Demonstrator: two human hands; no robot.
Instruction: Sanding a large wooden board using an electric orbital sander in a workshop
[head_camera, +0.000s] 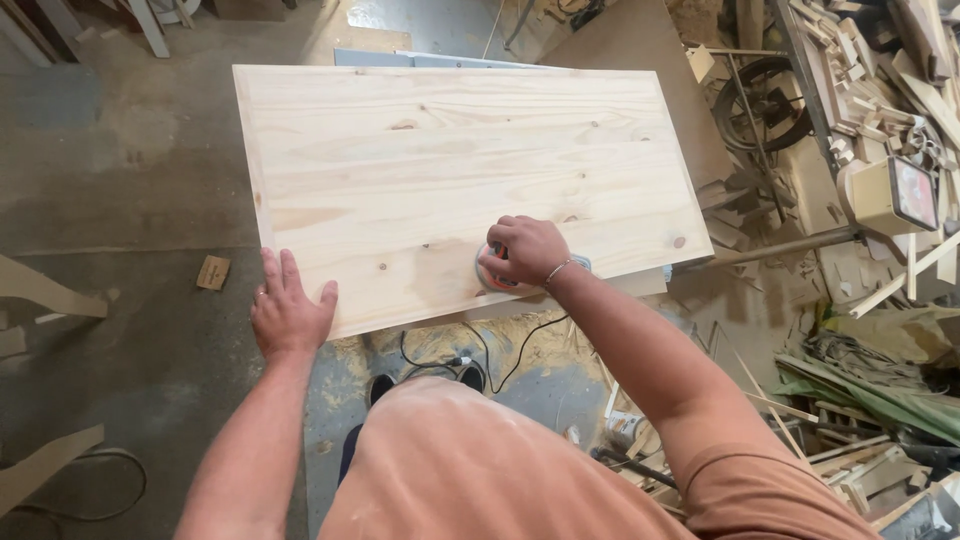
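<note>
big pale pine board (450, 170) lies flat on a support, filling the middle of the head view. its long axis runs left to right, tilted a bit so the right end sits lower in frame; grain runs along the length, a few small knots show.

right hand (528, 250) is closed over the top of an orange-red round sander (497, 272), pressing it onto the board near the near long edge, right of centre. fingers wrap the sander body, thin bracelet on the wrist. sander mostly hidden under the hand, can't tell which way it points. a black cable (520, 350) hangs below the board edge down toward the floor.

left hand (288, 310) is spread wide and flat, holding nothing, fingers resting on the near left corner of the board, palm at the edge. ring on one finger.

labels and signs: small brown rectangular tag-like block (213, 272) on the grey floor just left of the board, marking too small to read. boxy beige machine with a red square face (893, 193) at the far right among wood offcuts (860, 80). small pale can with a label (625, 428) on the floor below the right forearm.

sawdust pile (470, 345) under the near edge. person wears an orange shirt.
</note>
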